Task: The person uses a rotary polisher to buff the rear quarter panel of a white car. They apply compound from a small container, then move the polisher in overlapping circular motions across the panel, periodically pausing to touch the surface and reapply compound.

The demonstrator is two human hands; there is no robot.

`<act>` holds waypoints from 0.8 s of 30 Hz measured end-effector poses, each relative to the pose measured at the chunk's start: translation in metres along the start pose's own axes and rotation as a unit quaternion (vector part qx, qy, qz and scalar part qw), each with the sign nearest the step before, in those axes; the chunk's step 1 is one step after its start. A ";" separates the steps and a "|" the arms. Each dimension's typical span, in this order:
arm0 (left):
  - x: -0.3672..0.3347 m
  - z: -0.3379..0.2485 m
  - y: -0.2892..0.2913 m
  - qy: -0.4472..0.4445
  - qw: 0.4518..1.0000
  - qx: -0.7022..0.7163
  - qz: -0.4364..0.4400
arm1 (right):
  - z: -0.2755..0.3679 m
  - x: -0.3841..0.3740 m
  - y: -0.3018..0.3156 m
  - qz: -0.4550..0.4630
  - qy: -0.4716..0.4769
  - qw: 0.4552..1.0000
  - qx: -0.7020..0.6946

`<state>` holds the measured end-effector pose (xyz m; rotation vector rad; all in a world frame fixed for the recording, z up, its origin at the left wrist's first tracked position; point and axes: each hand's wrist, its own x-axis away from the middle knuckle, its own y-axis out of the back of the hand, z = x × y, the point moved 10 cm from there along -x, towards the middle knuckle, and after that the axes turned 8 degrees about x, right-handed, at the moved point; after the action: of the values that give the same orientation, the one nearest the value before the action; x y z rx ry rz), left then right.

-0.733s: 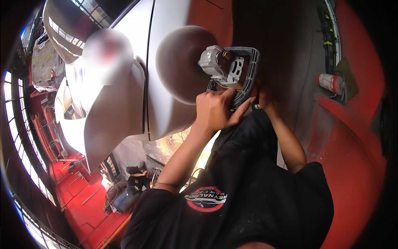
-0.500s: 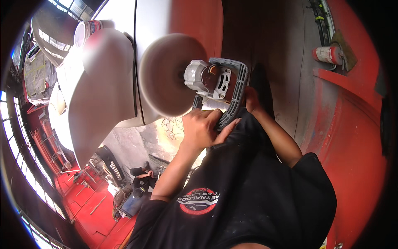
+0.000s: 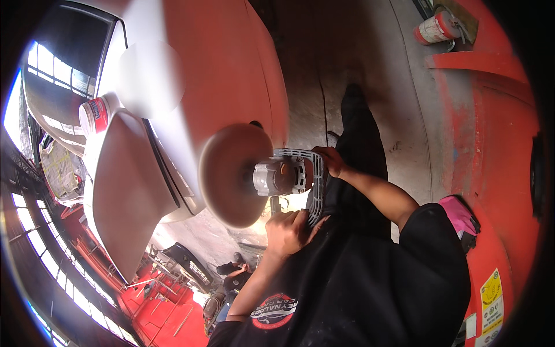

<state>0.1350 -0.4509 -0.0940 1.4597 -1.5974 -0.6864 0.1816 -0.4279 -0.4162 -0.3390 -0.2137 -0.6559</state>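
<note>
A polishing machine (image 3: 283, 176) with a silver head and a grey loop handle (image 3: 318, 196) is held in front of my body. Its big round pad (image 3: 234, 176) is blurred with spin and faces the side of a white car (image 3: 225, 69); whether it presses on the panel I cannot tell. My left hand (image 3: 287, 232) is closed round the near part of the loop handle, thumb stretched along it. At the handle's far end my right hand (image 3: 330, 162) is closed on the machine, its fingers partly hidden.
A white tub with a red label (image 3: 94, 115) stands on the car. Beside my right arm runs a red wall (image 3: 491, 162) with a red-and-white cylinder (image 3: 436, 29) and a pink item (image 3: 457, 215). Another person (image 3: 236, 277) is low down at the back left, near loose parts.
The view has shifted, and more of the car's side shows. The polisher sits lower in the picture and further along the car. Both hands keep their grip.
</note>
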 end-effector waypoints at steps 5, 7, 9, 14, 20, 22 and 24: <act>-0.056 0.005 -0.007 0.035 0.999 -0.006 0.015 | -0.026 -0.022 0.018 0.013 -0.034 0.995 -0.090; -0.083 0.007 -0.007 0.049 0.999 -0.009 0.019 | -0.024 -0.031 0.029 0.019 -0.051 0.991 -0.121; -0.112 0.010 -0.004 0.066 0.998 -0.009 0.016 | -0.027 -0.043 0.038 0.018 -0.070 0.983 -0.169; -0.171 0.026 -0.001 0.092 0.996 -0.008 -0.004 | -0.036 -0.080 0.073 0.016 -0.111 0.988 -0.109; -0.245 0.042 0.010 0.110 0.994 -0.007 0.000 | -0.043 -0.127 0.095 0.029 -0.153 0.960 -0.233; -0.271 0.047 0.018 0.107 0.994 -0.006 -0.007 | -0.009 -0.146 0.117 0.033 -0.154 0.970 -0.185; -0.292 0.054 0.021 0.121 0.992 0.012 -0.021 | 0.005 -0.163 0.137 0.036 -0.138 0.976 -0.163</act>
<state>0.0676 -0.1701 -0.1673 1.5344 -1.3964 -0.4952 0.1409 -0.2338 -0.4935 -0.7533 -0.3588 -0.5710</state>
